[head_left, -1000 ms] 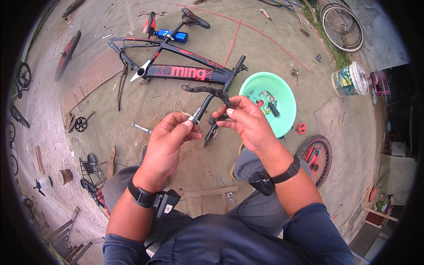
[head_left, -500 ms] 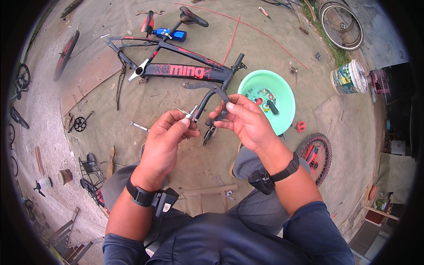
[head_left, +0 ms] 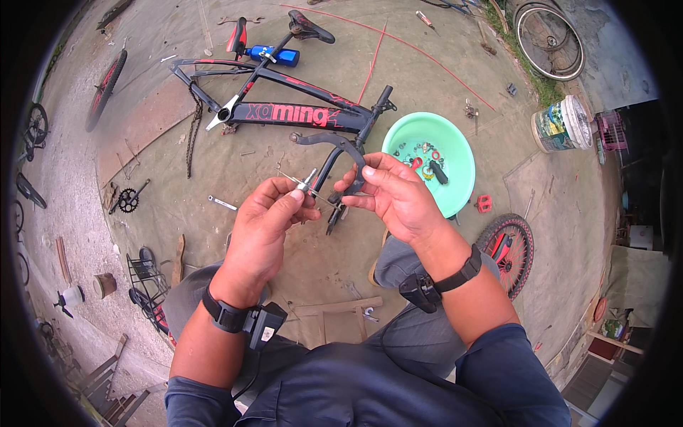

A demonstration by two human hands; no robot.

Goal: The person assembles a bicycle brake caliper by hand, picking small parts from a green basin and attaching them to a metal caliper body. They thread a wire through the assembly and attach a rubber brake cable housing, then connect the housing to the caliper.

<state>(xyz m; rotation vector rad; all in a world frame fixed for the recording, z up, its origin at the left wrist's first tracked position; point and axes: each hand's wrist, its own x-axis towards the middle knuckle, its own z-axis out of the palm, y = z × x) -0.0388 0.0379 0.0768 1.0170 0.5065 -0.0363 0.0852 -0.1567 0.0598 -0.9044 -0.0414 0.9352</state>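
Bare concrete ground spreads under you, scattered with bicycle parts, and your view has barely shifted over the last second, so the change to read is all between your hands. Starting at nine o'clock, a small black toothed chainring (head_left: 128, 201) lies on the ground, and a short silver wrench (head_left: 223, 203) rests nearer to you, well apart from your work. Your left hand (head_left: 267, 228) is closed in a pinch around a thin silver skewer rod with a small metal fitting (head_left: 307, 182); compared with a second ago you have lifted it a little and turned it so the fitting now stands out clearly above your thumb. Just beyond it, at twelve o'clock, the black and red bicycle frame (head_left: 284, 112) lies flat with its black saddle (head_left: 310, 29) pointing away. Your right hand (head_left: 398, 199) is curled around the lower part of a black metal fork piece (head_left: 340, 165), fingers wrapped and thumb on top, much as it was before, though it has drawn slightly closer to the rod. That suggests, as a judgement, that you are lining the rod up with the fork end. At two o'clock the round green plastic basin (head_left: 455, 192) holds small loose parts, and a small red-rimmed spoked wheel (head_left: 509, 245) lies by your right forearm.
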